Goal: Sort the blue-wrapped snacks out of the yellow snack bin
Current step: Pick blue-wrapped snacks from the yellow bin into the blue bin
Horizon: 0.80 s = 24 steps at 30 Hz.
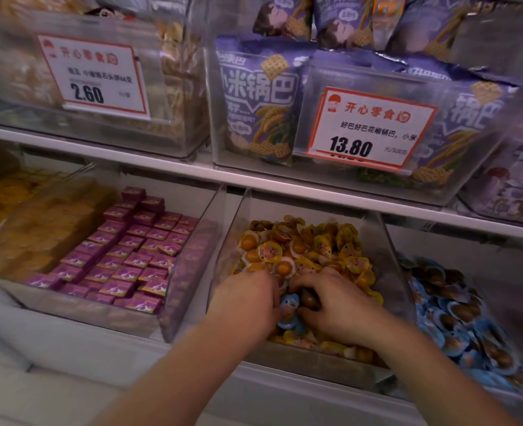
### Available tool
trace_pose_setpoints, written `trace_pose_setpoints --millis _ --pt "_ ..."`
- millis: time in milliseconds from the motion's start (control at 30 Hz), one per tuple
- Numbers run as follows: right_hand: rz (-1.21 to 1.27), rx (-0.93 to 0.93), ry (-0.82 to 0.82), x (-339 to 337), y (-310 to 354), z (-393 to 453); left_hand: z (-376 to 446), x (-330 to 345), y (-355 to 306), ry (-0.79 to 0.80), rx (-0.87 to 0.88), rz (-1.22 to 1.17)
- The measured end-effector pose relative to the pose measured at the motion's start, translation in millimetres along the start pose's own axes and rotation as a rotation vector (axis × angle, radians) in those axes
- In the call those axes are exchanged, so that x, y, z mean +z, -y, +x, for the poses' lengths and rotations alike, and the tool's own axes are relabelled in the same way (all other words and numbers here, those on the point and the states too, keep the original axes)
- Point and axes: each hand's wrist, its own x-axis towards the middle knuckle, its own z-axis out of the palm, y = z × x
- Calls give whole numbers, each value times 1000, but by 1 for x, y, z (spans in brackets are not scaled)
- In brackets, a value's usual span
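A clear bin (390, 272) on the lower shelf holds a heap of yellow-wrapped snacks (315, 247). Both my hands are down in its front part. Between them lie blue-wrapped snacks (290, 305), one with a cartoon face, and a dark brown one (309, 298) sits beside it. My left hand (247, 299) has its fingers curled against the blue snacks. My right hand (337, 302) is curled over the pile with its fingertips at the brown piece. Whether either hand actually grips a snack is hidden by the fingers.
Right of the yellow bin is a bin of blue-wrapped snacks (456, 318). To the left stands a bin of pink boxed sweets (131, 256), then yellow packs (39, 229). A white shelf edge (192, 170) runs above, carrying bins of purple bags (260, 99) and price cards (370, 130).
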Motion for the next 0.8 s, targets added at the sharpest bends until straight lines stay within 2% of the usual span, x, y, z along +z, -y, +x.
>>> trace_pose_setpoints --millis 100,233,333,400,467,533,600,667,733,800 --pt "40 -12 -40 0 2 1 -1 -1 1 -49 21 -73" --pt "326 76 -216 -8 3 4 1 -9 0 -108 -21 -332" --pt "748 206 -333 -18 10 2 6 -17 1 -170 -76 -693" --pt "1129 341 -384 -23 16 -3 6 -21 0 -195 -111 -861" --pt "1489 436 -331 -28 20 -12 3 -24 -4 -147 -127 -964" --pt "1689 443 -182 -31 23 -22 0 -25 -12 -54 -76 -1031" --pt "1726 402 -41 -30 27 -31 -3 -27 -22 8 28 -1040" --pt "1658 373 16 -27 31 -37 -7 -26 -33 30 127 -1002" --pt "1529 402 -121 -27 32 -40 -11 -22 -40 -14 156 -945" --pt "1540 466 -306 -28 29 -42 -10 -18 -42 -143 93 -916"
